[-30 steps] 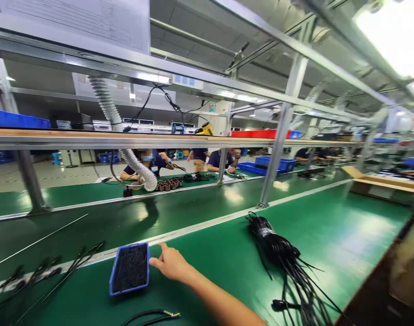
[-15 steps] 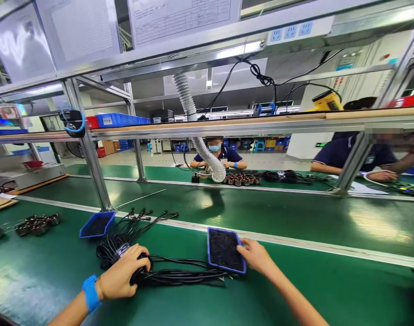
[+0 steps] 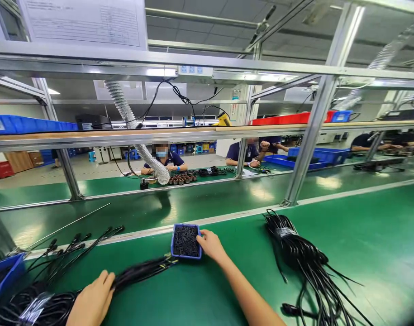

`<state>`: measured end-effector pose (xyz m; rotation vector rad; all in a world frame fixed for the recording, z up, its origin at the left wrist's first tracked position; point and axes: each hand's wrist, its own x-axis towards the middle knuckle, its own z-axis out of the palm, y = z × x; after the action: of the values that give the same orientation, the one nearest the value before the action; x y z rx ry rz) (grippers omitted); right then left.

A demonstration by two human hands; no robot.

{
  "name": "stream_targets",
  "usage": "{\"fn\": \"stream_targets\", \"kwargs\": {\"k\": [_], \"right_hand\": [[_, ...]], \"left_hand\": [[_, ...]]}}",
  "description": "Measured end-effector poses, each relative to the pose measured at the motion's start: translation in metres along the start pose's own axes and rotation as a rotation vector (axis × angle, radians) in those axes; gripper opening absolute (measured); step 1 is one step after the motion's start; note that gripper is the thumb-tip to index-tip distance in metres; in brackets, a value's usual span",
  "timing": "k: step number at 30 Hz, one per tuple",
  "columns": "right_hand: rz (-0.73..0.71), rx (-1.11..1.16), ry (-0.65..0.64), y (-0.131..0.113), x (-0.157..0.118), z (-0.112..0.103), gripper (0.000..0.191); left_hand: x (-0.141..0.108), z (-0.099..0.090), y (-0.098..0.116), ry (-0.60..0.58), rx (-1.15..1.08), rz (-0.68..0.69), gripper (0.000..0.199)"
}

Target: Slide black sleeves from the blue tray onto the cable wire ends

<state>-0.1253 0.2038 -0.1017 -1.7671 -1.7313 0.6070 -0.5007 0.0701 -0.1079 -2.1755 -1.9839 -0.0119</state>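
My left hand [image 3: 93, 299] is closed around a bundle of black cables [image 3: 139, 274], whose stripped, light-coloured ends point right. Toward the lower left, the same bundle lies coiled under a clear plastic wrap [image 3: 35, 309]. The thumb and fingers of my right hand [image 3: 211, 245] pinch the right rim of a small blue tray [image 3: 173, 246]. Many short black pieces [image 3: 186, 240] fill the tray. The cable ends lie by the tray's lower left corner; whether they touch it I cannot tell.
Another wrapped cable bundle [image 3: 295, 244] lies to the right. A second blue tray [image 3: 8, 271] stands at the left edge, near loose cables with black plugs [image 3: 78, 242]. Metal posts [image 3: 306, 145] and a shelf [image 3: 193, 133] rise behind. Co-workers [image 3: 168, 160] sit across the bench.
My view has swung right, bringing the second cable bundle into sight. My left hand has moved along the cables away from the wrap, and their ends are now gathered closer. My right hand still holds the tray.
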Motion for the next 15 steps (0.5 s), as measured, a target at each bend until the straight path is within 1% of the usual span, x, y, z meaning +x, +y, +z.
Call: {"fn": "stream_targets", "kwargs": {"k": [1, 3, 5, 8, 12, 13, 14, 15], "right_hand": [[0.002, 0.006, 0.007, 0.002, -0.002, -0.002, 0.026], [-0.003, 0.012, 0.016, 0.005, -0.007, -0.005, 0.027], [-0.015, 0.009, 0.020, 0.007, -0.010, -0.007, 0.027], [-0.037, -0.004, 0.018, 0.010, -0.012, -0.009, 0.026], [-0.067, -0.028, -0.006, 0.015, -0.010, -0.012, 0.021], [-0.075, -0.033, -0.014, 0.016, -0.009, -0.012, 0.020], [-0.082, -0.038, -0.022, 0.018, -0.009, -0.013, 0.021], [-0.088, -0.043, -0.032, 0.019, -0.008, -0.014, 0.023]], "left_hand": [[0.008, -0.008, 0.003, 0.001, -0.049, -0.043, 0.042], [0.019, -0.023, 0.017, -0.035, -0.147, -0.114, 0.040], [0.024, -0.033, 0.035, -0.097, -0.211, -0.121, 0.036], [0.025, -0.039, 0.058, -0.135, -0.254, -0.067, 0.028], [0.024, -0.052, 0.072, -0.162, -0.336, 0.042, 0.015], [0.024, -0.057, 0.076, -0.185, -0.383, 0.075, 0.012], [0.025, -0.060, 0.080, -0.244, -0.481, 0.113, 0.012], [0.027, -0.063, 0.084, -0.332, -0.633, 0.159, 0.015]]}}
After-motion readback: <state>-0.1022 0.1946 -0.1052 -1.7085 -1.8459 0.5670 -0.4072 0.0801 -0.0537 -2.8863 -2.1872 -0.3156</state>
